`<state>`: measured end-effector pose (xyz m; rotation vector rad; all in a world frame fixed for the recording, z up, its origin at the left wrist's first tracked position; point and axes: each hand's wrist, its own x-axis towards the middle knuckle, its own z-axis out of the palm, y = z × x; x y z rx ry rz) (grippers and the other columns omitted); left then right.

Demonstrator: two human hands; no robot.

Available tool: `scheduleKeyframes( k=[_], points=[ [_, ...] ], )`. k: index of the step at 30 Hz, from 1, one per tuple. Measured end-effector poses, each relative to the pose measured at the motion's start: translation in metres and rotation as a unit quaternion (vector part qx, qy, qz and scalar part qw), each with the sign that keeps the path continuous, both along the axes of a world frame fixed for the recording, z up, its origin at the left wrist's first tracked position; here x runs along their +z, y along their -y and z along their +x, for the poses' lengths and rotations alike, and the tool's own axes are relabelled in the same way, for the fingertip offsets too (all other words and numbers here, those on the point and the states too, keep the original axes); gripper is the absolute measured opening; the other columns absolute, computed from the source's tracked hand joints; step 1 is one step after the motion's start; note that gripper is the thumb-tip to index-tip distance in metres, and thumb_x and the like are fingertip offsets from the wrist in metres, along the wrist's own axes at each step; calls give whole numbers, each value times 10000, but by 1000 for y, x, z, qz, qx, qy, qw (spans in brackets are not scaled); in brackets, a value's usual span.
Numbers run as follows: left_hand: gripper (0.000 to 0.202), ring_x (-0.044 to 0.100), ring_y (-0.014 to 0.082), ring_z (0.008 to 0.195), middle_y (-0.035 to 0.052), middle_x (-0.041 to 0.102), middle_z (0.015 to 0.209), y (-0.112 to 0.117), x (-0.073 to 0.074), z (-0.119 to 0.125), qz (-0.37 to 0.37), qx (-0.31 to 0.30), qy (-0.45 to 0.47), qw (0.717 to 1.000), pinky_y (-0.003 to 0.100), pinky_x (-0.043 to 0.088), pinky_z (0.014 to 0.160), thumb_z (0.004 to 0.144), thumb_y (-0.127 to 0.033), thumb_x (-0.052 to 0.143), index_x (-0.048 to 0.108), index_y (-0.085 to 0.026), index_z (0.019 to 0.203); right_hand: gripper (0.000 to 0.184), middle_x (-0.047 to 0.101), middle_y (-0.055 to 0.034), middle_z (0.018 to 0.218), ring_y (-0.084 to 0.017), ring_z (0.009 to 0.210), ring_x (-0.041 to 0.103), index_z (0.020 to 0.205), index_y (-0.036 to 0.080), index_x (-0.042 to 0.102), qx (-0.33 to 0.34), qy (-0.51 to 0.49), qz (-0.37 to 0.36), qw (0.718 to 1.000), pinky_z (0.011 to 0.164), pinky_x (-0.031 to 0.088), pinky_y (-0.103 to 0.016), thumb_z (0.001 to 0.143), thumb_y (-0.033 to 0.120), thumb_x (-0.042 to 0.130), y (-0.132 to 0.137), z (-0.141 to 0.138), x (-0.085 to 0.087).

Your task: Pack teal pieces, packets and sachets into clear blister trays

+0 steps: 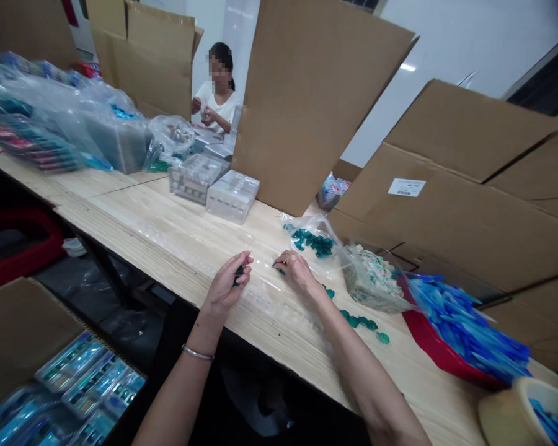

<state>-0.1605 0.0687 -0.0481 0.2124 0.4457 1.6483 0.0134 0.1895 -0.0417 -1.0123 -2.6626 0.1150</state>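
The left hand [227,284] is curled, its fingers [244,263] clenched on a small teal piece [238,275] that pokes out below them. The right hand [297,271] is palm down just beside it, its fingers [283,262] grasping a second teal piece [278,266]. Both hands are over the pale wooden surface [177,229]. Loose teal pieces [358,321] lie scattered in a line beyond the right hand, and more are heaped in a clear bag [312,243] just ahead of it. A bangle [198,353] circles the left wrist.

To the right, a bag of pale pieces [372,279] leans against a red tray [428,350] piled with blue strips [465,322]. Clear plastic boxes [232,196] stand further along, before upright cardboard sheets [316,105]. Past them, a co-worker [216,93] in a white shirt handles something small. Below the surface at the lower left, a carton [69,384] holds packaged goods.
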Motion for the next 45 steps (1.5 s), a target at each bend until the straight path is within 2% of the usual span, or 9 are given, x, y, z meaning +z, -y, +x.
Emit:
scheduleKeyframes(
  k=[5, 10, 15, 19, 24, 31, 35, 38, 45],
  points=[
    [171, 580, 87, 637, 79, 601, 762, -4, 0, 9, -63, -3, 100, 993, 151, 481, 500, 864, -158, 459, 609, -77, 852, 151, 651, -88, 821, -187, 853, 556, 781, 160, 682, -13, 69, 29, 997, 769, 402, -268, 823, 247, 567, 8, -4, 3],
    [209, 608, 210, 949, 135, 634, 953, -1, 0, 22, -37, -9, 93, 995, 328, 520, 807, 861, -252, 481, 619, -94, 857, 227, 628, -100, 921, -196, 873, 555, 1006, 169, 629, 36, -79, 27, 996, 796, 423, -314, 844, 298, 537, 33, -9, 25],
    [276, 591, 182, 986, 135, 624, 1071, -1, 2, 25, -21, 11, 38, 999, 271, 494, 817, 876, -314, 449, 638, -118, 923, 183, 560, -65, 888, -166, 808, 543, 951, 206, 653, 91, -128, -11, 988, 726, 448, -288, 841, 287, 532, 70, -29, 48],
    [295, 593, 167, 970, 124, 638, 1056, -1, 4, 23, -23, 23, 13, 999, 233, 486, 789, 883, -312, 435, 652, -118, 932, 218, 557, -79, 985, -191, 923, 527, 1022, 221, 629, 100, -156, 3, 983, 808, 439, -328, 815, 226, 562, 81, -39, 47],
    [326, 579, 188, 1013, 130, 631, 1086, 0, 6, 25, -23, 15, 9, 1000, 274, 470, 848, 886, -329, 425, 645, -104, 972, 187, 638, -51, 904, -163, 835, 577, 945, 201, 657, 115, -177, -109, 971, 769, 464, -308, 794, 164, 553, 80, -46, 37],
    [288, 559, 216, 1076, 174, 594, 1150, -2, 1, 17, -13, 47, 30, 998, 322, 472, 896, 868, -321, 467, 621, -103, 977, 263, 686, -62, 826, -171, 744, 646, 958, 158, 649, -18, -336, -275, 901, 690, 519, -298, 732, 280, 594, 54, -34, 32],
    [266, 549, 229, 1101, 182, 564, 1197, -5, -5, 2, -16, 70, 32, 997, 342, 456, 931, 865, -303, 476, 616, -102, 970, 192, 666, -95, 918, -185, 794, 636, 872, 148, 656, -38, -335, -129, 933, 718, 512, -312, 709, 222, 588, 21, -22, 22],
    [238, 554, 226, 1095, 179, 569, 1188, -7, -8, -6, -20, 78, 30, 996, 344, 455, 936, 863, -275, 483, 619, -103, 958, 184, 662, -91, 928, -187, 848, 617, 875, 165, 654, -6, -234, -30, 972, 774, 488, -327, 733, 140, 540, 6, -21, 12],
    [183, 570, 225, 1072, 170, 603, 1123, -6, -9, -6, -24, 72, 36, 996, 345, 470, 918, 854, -209, 488, 612, -104, 937, 211, 647, -92, 924, -171, 855, 600, 864, 164, 670, 43, -64, 7, 997, 757, 461, -270, 781, 72, 500, 10, -26, 3]
  ],
)
